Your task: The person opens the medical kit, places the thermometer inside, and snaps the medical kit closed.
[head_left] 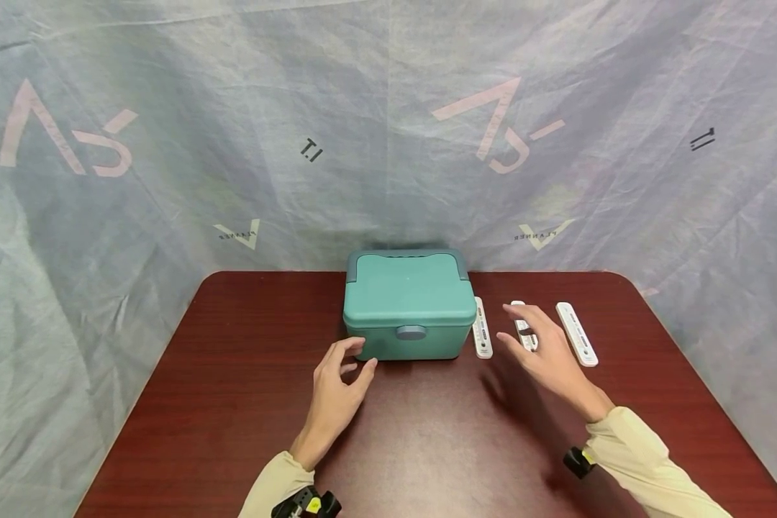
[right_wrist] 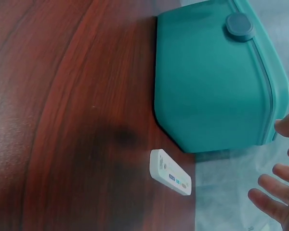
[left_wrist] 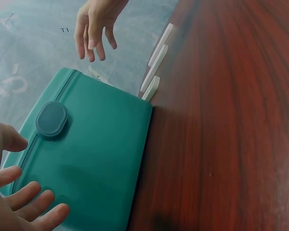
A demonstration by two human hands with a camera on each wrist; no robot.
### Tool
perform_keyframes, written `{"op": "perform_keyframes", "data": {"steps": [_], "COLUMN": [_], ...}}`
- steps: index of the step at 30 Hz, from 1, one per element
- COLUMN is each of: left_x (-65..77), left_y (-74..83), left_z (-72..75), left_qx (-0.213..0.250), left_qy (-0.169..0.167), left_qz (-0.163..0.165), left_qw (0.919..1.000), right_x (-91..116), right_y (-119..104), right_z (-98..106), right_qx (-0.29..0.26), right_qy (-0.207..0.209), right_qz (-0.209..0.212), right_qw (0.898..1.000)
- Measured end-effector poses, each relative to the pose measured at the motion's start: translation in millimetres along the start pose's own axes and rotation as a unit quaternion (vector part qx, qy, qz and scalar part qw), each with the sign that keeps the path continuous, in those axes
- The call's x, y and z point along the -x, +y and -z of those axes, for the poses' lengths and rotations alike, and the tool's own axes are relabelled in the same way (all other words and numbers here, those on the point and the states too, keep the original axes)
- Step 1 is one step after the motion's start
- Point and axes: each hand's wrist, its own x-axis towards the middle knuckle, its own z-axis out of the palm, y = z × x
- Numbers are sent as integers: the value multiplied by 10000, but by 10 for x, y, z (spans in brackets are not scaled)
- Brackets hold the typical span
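Observation:
A teal lidded box with a grey-blue latch on its front stands closed at the back of the table. My left hand hovers by the box's front left corner, fingers spread and loosely bent, holding nothing. Over to the right, my right hand hangs above the table with relaxed fingers and nothing in them. Beneath it lies a white thermometer strip, partly hidden by the fingers. Another white thermometer strip lies against the box's right side, and a third thermometer strip lies farther right.
The dark red wooden table has rounded back corners. A grey printed cloth hangs behind it and along both sides. Black wrist devices sit on both cream sleeves.

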Motion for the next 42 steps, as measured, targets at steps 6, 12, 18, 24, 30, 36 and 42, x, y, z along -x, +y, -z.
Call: {"op": "perform_keyframes", "data": {"steps": [6,12,18,24,30,36,42], "left_x": [-22,-41,-65,-88,-87,-108,-127], "left_y": [327,360,393,433,457,467,440], "left_z": [-12,-60,-112,-162,-202,-237,-277], "left_qx": [88,370,758,841,707,771,824], "left_qy": [-58,-49,-115,-161,-52,20,-53], "left_qz": [70,19,204,289,462,516,524], "left_qw": [9999,9993,9968,9959,9964,9957,9952], "right_x": [-69,-121,-161,-216,-292,-375,-414], "right_y": [-35,-56,-79,-105,-134,-152,-166], "right_z": [-18,-36,-62,-88,-114,-149,-204], "right_qx": [-116,-156,-145,-189,-215,-330,-389], "right_qy": [31,-11,-116,-139,-173,-318,-466], "right_qz": [68,85,-8,65,243,297,328], "right_qw": [9999,9998,9998,9997,9993,9985,9976]}}
